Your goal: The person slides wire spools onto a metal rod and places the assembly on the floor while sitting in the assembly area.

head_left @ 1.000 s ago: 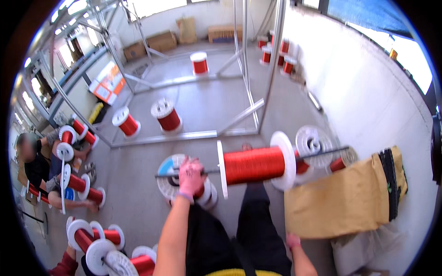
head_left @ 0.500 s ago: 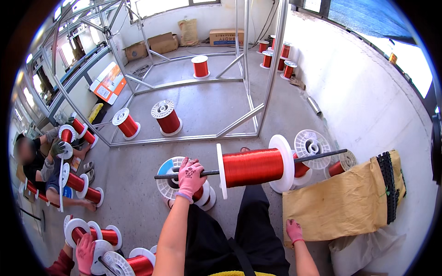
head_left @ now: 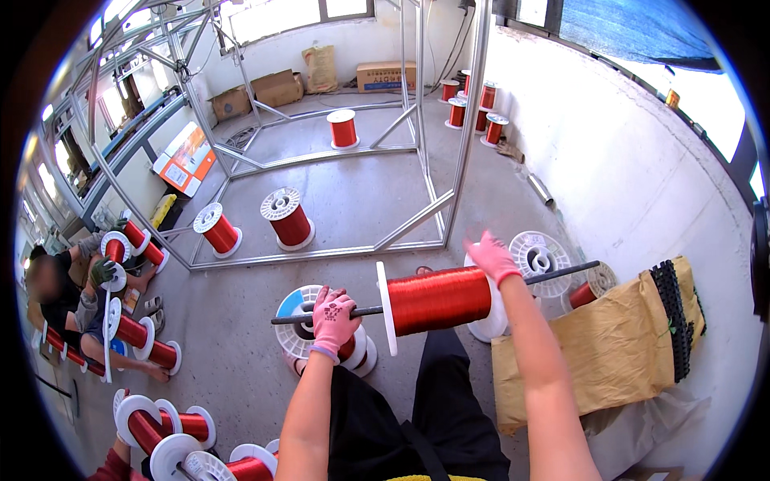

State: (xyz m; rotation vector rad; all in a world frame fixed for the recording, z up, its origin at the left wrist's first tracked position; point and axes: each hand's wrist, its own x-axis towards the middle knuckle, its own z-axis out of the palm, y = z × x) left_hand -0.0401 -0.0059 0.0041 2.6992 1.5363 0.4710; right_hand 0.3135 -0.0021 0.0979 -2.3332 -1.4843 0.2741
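Observation:
A spool of red wire [head_left: 439,300] with white flanges lies sideways on a black rod [head_left: 565,272] in front of my legs. My left hand [head_left: 334,315], in a pink glove, is closed round the rod to the left of the spool. Also gloved in pink, my right hand [head_left: 491,256] is at the top of the right flange [head_left: 496,309], its fingers stretched out and slightly blurred. Whether it touches the flange I cannot tell. Under the rod's left end stands an upright spool [head_left: 293,341]; another white-flanged spool [head_left: 540,250] stands beneath its right part.
Brown sacking [head_left: 593,353] lies at the right, near the white wall. Beyond the rod stands a metal frame [head_left: 321,256] with several wire spools in and around it. At the left, a co-worker [head_left: 68,297] sits among more spools; another person's sleeve [head_left: 112,469] shows at lower left.
My right hand has moved from the sacking up and left to the spool's right flange. My left hand keeps its hold on the rod. At lower left, another person's gloved hand has gone from view.

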